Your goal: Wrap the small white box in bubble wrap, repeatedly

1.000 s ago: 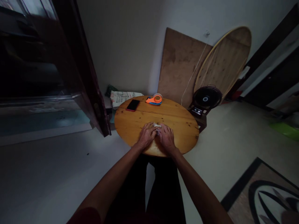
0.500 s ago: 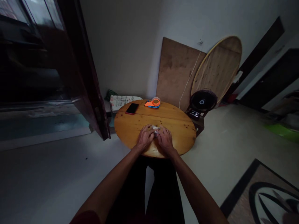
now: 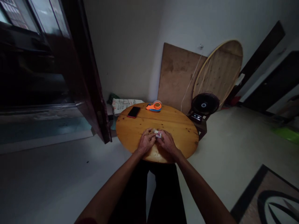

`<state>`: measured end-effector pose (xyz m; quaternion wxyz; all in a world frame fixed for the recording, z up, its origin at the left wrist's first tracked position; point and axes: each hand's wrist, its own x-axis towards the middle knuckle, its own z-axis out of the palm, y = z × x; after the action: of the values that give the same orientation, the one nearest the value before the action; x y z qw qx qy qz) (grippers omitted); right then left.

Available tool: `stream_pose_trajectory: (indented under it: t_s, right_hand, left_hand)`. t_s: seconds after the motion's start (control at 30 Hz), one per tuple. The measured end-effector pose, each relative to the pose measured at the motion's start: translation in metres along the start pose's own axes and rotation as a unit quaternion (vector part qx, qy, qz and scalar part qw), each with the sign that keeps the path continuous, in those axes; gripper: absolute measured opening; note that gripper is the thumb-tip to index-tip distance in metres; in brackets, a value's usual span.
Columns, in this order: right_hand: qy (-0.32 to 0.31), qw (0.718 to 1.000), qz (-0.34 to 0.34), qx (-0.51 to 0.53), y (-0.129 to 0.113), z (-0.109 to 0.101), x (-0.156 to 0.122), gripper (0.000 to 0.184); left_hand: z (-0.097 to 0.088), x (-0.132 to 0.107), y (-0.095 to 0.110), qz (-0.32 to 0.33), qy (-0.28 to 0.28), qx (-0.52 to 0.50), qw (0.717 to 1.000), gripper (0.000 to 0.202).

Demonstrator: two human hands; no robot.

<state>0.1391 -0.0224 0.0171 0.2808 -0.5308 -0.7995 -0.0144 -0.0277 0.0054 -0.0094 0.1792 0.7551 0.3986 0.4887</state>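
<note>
Between my two hands, just above or on the round wooden table (image 3: 130, 130), is a small whitish piece with a pinkish patch (image 3: 158, 134); it looks like folded paper, though its kind is too small to tell. My left hand (image 3: 147, 141) has its fingers closed on the left side of the piece. On the other side my right hand (image 3: 166, 140) pinches it, with the fingertips bent over its edge. Parts of the piece are hidden by the fingers.
An orange and blue tape dispenser (image 3: 155, 106) and a dark phone with a red edge (image 3: 134, 112) lie toward the table's far side. A printed sack (image 3: 123, 104) sits behind. To the right, a black fan (image 3: 205, 104) stands near leaning boards. A dark door (image 3: 87, 77) is at left.
The hands have shifted slightly around the small piece, and more of its pinkish face shows between the fingers. The whole view has tilted up a little.
</note>
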Motion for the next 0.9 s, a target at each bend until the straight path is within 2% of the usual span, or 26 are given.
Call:
stream_pose_trajectory:
  t_s: [0.13, 0.27, 0.4, 0.53, 0.63, 0.7, 0.77, 0.83, 0.9]
  right_hand:
    - [0.029, 0.999, -0.012, 0.02, 0.009, -0.007, 0.009, 0.019]
    - [0.089, 0.995, 0.024, 0.034, 0.03, 0.001, 0.022, 0.022]
    - [0.048, 0.998, 0.025, 0.008, 0.045, 0.009, 0.027, 0.025]
    - [0.053, 0.997, 0.019, -0.049, 0.042, -0.002, 0.027, 0.03]
    - [0.081, 0.995, 0.027, -0.058, 0.024, -0.021, 0.012, 0.034]
    - [0.105, 0.992, 0.05, -0.044, 0.002, -0.028, -0.021, 0.035]
    - [0.133, 0.989, 0.057, -0.008, -0.024, -0.021, -0.079, 0.03]
    - [0.091, 0.994, 0.054, 0.02, -0.044, 0.005, -0.155, 0.029]
    - [0.04, 0.998, 0.049, 0.005, -0.055, 0.04, -0.231, 0.031]
  left_hand:
    - [0.001, 0.001, -0.003, -0.026, 0.05, -0.017, 0.998, 0.03]
    - [0.0, 0.003, -0.004, -0.052, 0.064, -0.005, 0.997, 0.03]
    - [0.0, 0.004, -0.004, -0.061, 0.068, 0.002, 0.996, 0.026]
    - [0.001, 0.002, -0.006, -0.065, 0.067, 0.004, 0.996, 0.025]
    - [0.004, 0.002, -0.009, -0.064, 0.066, 0.002, 0.996, 0.026]
    - [0.005, 0.003, -0.01, -0.06, 0.067, -0.003, 0.996, 0.025]
    - [0.001, 0.004, -0.007, -0.059, 0.073, -0.009, 0.996, 0.023]
    - [-0.009, -0.001, 0.0, -0.055, 0.085, -0.014, 0.995, 0.022]
    - [-0.025, -0.019, 0.008, -0.037, 0.111, -0.014, 0.993, 0.023]
